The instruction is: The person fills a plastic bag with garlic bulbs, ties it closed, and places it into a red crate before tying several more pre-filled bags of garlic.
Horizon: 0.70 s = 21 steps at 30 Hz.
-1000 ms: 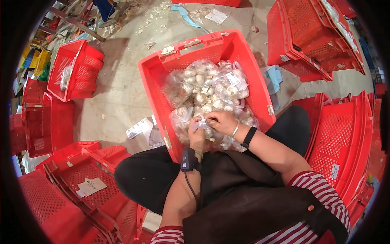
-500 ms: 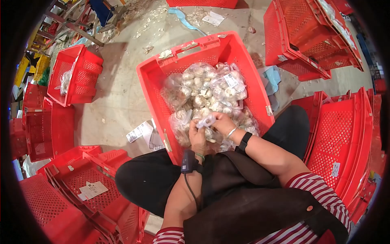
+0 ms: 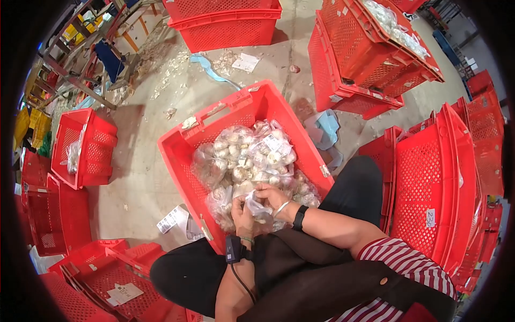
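Between my two hands is the gathered top of a clear plastic bag (image 3: 255,204), over the near side of a red crate (image 3: 179,140). My left hand (image 3: 243,217) pinches the plastic from the left. From the right, the fingers of my right hand (image 3: 272,197) are closed on the same bag top. The lower part of this bag is partly hidden by my hands. Around it in the crate lie several clear bags of pale bulbs (image 3: 233,150) that look like garlic. One bag bears a white printed label (image 3: 272,143).
Stacked red crates stand at the far right (image 3: 370,48), the right (image 3: 434,177) and the back (image 3: 230,32). Another red crate (image 3: 99,145) sits to the left. Labels (image 3: 173,219), a blue strip (image 3: 206,67) and skins litter the floor. My knees flank the crate.
The view has tilted up, so the crate and my hands appear lower and farther left. The ring of plastic between my fingers now looks like a looser, bunched fold.
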### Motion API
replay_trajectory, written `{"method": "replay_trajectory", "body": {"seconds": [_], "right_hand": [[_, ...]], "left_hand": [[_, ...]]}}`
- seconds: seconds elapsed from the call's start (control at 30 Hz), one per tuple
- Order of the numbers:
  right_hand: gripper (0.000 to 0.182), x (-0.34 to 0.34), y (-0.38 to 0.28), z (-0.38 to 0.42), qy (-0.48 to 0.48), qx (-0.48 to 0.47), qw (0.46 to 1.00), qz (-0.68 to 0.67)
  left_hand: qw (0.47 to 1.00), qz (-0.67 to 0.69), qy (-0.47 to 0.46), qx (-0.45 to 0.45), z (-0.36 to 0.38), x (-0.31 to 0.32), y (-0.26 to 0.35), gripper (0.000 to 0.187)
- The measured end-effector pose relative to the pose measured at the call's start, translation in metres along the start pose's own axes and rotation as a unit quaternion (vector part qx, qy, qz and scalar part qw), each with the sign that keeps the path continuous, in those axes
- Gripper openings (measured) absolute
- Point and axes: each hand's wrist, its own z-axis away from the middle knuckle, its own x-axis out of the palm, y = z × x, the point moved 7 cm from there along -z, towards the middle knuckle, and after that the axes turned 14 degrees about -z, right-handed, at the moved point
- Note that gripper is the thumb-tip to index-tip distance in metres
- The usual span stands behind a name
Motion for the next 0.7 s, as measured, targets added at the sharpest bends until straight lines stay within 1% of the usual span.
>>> {"method": "replay_trajectory", "body": {"seconds": [0.03, 0.07, 0.1, 0.13, 0.17, 0.2, 0.27, 0.3, 0.33, 0.4, 0.43, 0.47, 0.5, 0.53, 0.6, 0.63, 0.67, 0.7], "right_hand": [[0.008, 0.000, 0.000, -0.002, -0.011, -0.013, 0.999, 0.043], [0.008, 0.003, -0.003, -0.002, -0.012, -0.014, 0.999, 0.044], [0.009, 0.018, -0.018, 0.003, -0.050, -0.117, 0.959, 0.255], [0.010, 0.036, -0.026, 0.012, -0.085, -0.212, 0.863, 0.450], [0.011, 0.050, -0.036, 0.022, -0.112, -0.297, 0.789, 0.526], [0.011, 0.053, -0.040, 0.024, -0.113, -0.295, 0.789, 0.527], [0.011, 0.047, -0.028, 0.021, -0.144, -0.190, 0.893, 0.381], [0.010, 0.031, -0.012, 0.021, -0.105, -0.035, 0.970, 0.216], [0.010, 0.030, -0.012, 0.027, -0.106, -0.020, 0.972, 0.209], [0.013, 0.036, -0.015, 0.036, -0.136, 0.020, 0.968, 0.211], [0.013, 0.041, -0.013, 0.040, -0.141, 0.032, 0.968, 0.206], [0.015, 0.056, -0.012, 0.048, -0.191, 0.070, 0.976, 0.074], [0.017, 0.072, -0.015, 0.058, -0.234, 0.105, 0.965, -0.059], [0.017, 0.081, -0.019, 0.068, -0.235, 0.111, 0.964, -0.059], [0.018, 0.100, -0.035, 0.090, -0.284, 0.073, 0.956, 0.021], [0.024, 0.085, -0.043, 0.086, -0.228, 0.043, 0.970, 0.075], [0.024, 0.078, -0.050, 0.085, -0.229, 0.043, 0.969, 0.077], [0.029, 0.060, -0.065, 0.075, -0.135, -0.004, 0.985, 0.104]], "left_hand": [[0.997, -0.072, 0.012, 0.019, -0.001, -0.002, 0.000, 0.008], [0.997, -0.071, 0.012, 0.021, 0.000, -0.001, 0.007, 0.008], [0.970, -0.213, 0.031, 0.110, 0.005, 0.001, 0.031, 0.011], [0.915, -0.350, 0.049, 0.196, 0.011, 0.007, 0.051, 0.013], [0.914, -0.350, 0.046, 0.201, 0.009, 0.006, 0.050, 0.018], [0.914, -0.350, 0.047, 0.199, 0.008, 0.006, 0.047, 0.018], [0.961, -0.257, 0.093, 0.030, 0.003, -0.010, 0.027, 0.016], [0.951, -0.271, 0.148, 0.017, -0.002, -0.027, 0.006, 0.017], [0.966, -0.195, 0.171, -0.002, -0.002, -0.033, -0.002, 0.016], [0.950, -0.227, 0.206, 0.052, 0.004, -0.029, 0.026, 0.014], [0.946, -0.236, 0.212, 0.060, 0.003, -0.028, 0.024, 0.013], [0.943, -0.244, 0.216, 0.069, 0.001, -0.032, 0.016, 0.012], [0.959, -0.171, 0.220, 0.041, -0.007, -0.042, 0.000, 0.010], [0.958, -0.173, 0.225, 0.039, -0.007, -0.049, -0.013, 0.010], [0.959, -0.153, 0.239, 0.027, -0.001, -0.048, 0.005, 0.009], [0.959, -0.154, 0.236, 0.038, -0.006, -0.048, -0.002, 0.009], [0.959, -0.152, 0.238, 0.039, -0.005, -0.046, 0.005, 0.009], [0.960, -0.159, 0.228, 0.040, -0.002, -0.040, 0.016, 0.009]]}}
